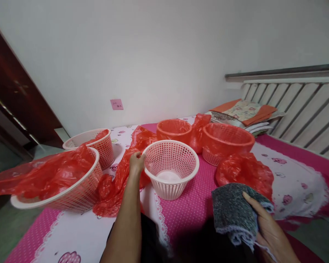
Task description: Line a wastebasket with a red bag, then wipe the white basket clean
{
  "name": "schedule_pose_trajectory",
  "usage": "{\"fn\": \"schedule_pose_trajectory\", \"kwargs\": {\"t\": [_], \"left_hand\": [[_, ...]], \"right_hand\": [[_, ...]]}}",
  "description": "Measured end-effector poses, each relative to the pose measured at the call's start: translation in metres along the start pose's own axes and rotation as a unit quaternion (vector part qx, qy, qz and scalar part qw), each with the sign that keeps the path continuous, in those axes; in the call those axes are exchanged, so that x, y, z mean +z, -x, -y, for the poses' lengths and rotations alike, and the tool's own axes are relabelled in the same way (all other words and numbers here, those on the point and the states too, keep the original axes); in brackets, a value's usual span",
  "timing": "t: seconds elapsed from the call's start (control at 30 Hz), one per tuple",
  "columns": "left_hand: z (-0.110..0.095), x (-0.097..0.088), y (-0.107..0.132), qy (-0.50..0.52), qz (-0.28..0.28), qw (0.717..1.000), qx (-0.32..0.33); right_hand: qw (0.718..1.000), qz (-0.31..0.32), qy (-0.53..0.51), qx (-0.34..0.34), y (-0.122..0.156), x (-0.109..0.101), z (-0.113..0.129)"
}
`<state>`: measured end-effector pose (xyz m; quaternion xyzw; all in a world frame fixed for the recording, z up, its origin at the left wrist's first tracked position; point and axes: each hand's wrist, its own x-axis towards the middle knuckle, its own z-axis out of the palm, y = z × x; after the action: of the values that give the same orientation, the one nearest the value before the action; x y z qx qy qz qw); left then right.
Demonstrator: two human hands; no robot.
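Note:
My left hand (137, 162) grips the rim of a white perforated plastic basket (171, 182) on its left side. Nothing lies inside that basket, which stands upright on the bed cover. In my right hand (265, 223) is a folded grey cloth (233, 208) with pale fringed edges; the thumb rests on top and the other fingers are mostly hidden beneath. The cloth is held to the right of the basket, apart from it. Crumpled red plastic bags (120, 182) lie left of the basket, and another red bag (245, 171) is just behind the cloth.
Two baskets wrapped in red plastic, one at the back (174, 128) and one at right (227, 138), stand behind. Two pale baskets (79, 193) with red plastic are at left. Folded fabrics (244, 111) are stacked near a white railing (296, 109). A wall (159, 65) borders the bed.

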<state>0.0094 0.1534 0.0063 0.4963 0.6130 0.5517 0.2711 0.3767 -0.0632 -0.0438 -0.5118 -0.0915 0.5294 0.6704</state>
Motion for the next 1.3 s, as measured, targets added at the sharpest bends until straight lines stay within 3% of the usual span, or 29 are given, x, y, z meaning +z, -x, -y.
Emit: {"fn": "schedule_pose_trajectory", "kwargs": {"t": [0.17,0.33,0.57,0.7,0.83,0.93,1.07,1.2,1.3], "left_hand": [[0.004,0.005,-0.001,0.014,0.038,0.999,-0.028],[0.008,0.004,0.011,0.053,0.069,0.996,-0.013],[0.002,-0.012,0.021,0.114,0.143,0.983,-0.006],[-0.007,-0.013,0.022,0.115,0.155,0.981,0.007],[-0.011,-0.008,0.024,0.103,0.154,0.983,0.002],[-0.011,-0.006,0.026,0.107,0.157,0.982,0.007],[-0.012,-0.003,0.032,0.124,0.158,0.980,0.017],[-0.017,-0.003,0.039,0.116,0.155,0.981,0.018],[-0.020,-0.003,0.042,0.105,0.159,0.981,0.027]], "right_hand": [[0.999,-0.022,-0.017,0.022,-0.001,0.008,0.003],[0.998,-0.056,-0.037,-0.001,-0.012,0.008,0.002],[0.989,-0.086,-0.041,-0.109,-0.019,0.024,0.011],[0.974,-0.121,-0.060,-0.182,-0.014,0.041,0.028],[0.958,-0.118,-0.074,-0.252,-0.013,0.059,0.041],[0.944,-0.108,-0.085,-0.298,-0.019,0.077,0.045],[0.923,-0.041,-0.061,-0.379,-0.030,0.114,0.044],[0.896,-0.010,0.074,-0.439,-0.045,0.163,0.039],[0.844,0.065,0.174,-0.502,-0.054,0.202,0.028]]}}
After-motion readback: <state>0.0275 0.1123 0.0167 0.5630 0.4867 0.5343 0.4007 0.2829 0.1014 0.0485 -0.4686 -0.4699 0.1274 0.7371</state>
